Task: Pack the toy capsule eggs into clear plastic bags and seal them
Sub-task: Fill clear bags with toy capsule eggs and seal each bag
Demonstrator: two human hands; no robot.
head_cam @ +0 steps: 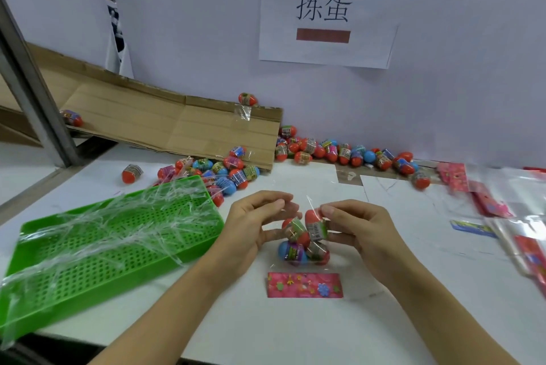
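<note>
Both hands pinch the bag (307, 234) sides – left hand (254, 225), right hand (354, 228) – w/ approx 4 eggs (304, 239) inside, above the table (295, 329). Filling step looks done; next: close top, seal near pink card (305, 285).

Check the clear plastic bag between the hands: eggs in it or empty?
Not empty. The clear plastic bag holds several red and blue toy capsule eggs, with left hand and right hand pinching its top.
</note>
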